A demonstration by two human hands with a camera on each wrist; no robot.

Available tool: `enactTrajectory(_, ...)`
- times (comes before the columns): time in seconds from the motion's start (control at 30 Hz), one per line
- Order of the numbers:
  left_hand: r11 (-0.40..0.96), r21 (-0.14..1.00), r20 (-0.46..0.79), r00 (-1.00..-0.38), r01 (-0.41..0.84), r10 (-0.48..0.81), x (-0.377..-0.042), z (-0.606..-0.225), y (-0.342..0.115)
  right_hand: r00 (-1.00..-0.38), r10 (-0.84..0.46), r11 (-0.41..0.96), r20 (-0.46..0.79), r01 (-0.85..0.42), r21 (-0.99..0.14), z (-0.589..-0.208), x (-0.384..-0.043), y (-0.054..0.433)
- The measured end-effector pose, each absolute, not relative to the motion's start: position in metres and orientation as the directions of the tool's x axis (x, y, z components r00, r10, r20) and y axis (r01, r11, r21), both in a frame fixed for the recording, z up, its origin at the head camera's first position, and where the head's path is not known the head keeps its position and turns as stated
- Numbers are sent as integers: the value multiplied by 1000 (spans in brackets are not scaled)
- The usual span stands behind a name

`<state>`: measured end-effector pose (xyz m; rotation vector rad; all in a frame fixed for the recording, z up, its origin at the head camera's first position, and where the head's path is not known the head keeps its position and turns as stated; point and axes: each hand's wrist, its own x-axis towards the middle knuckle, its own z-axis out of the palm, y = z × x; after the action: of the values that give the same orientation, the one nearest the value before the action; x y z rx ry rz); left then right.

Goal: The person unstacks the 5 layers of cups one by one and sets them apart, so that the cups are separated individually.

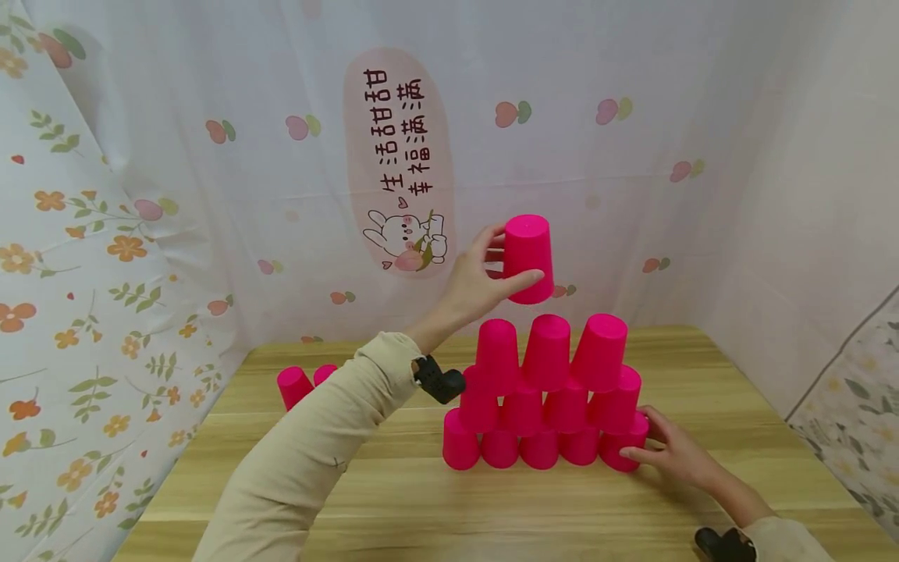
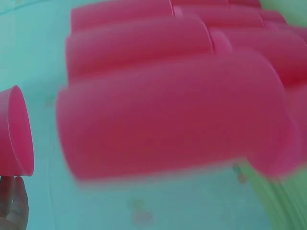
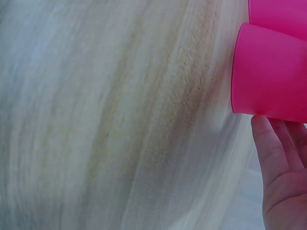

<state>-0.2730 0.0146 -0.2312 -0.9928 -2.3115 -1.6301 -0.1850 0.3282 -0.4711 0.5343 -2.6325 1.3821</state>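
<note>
The raised cup [image 1: 529, 257], likely light, slick and flexible, is clamped mid-wall, its best hold, by the left grip [image 1: 476, 275] at twelve o'clock above the pyramid [image 1: 545, 363], its four-o'clock base cup [image 1: 616, 449] clasped by the right grip [image 1: 670, 453]

Bright pink tapered plastic cups [image 1: 548, 353]: five in bottom row, four in middle, three on top, one aloft, at least two at left. Bare hands [image 1: 481, 273]: two. Black wrist cameras [image 1: 441, 381]: two. Wood-grain table [image 1: 400, 499]: one.
</note>
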Motion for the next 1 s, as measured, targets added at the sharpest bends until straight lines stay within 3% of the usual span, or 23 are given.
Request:
enactTrajectory(0.27, 286, 785, 462, -827, 549, 320, -292, -248, -61, -928, -252, 518, 273, -368, -772, -474, -186, 329)
enactTrajectory(0.57, 334, 845, 374, -907, 419, 192, -302, -300, -133, -939, -228, 565, 258, -344, -750, -478, -186, 330)
enactTrajectory(0.83, 421, 871, 283, -959, 254, -7, -295, -388, -149, -934, -239, 535, 266, -355, -767, -477, -186, 330)
enactTrajectory(1.0, 439, 882, 251, -959, 171, -131, -293, -430, -146, -929, -248, 523, 274, -366, -769, -473, -185, 328)
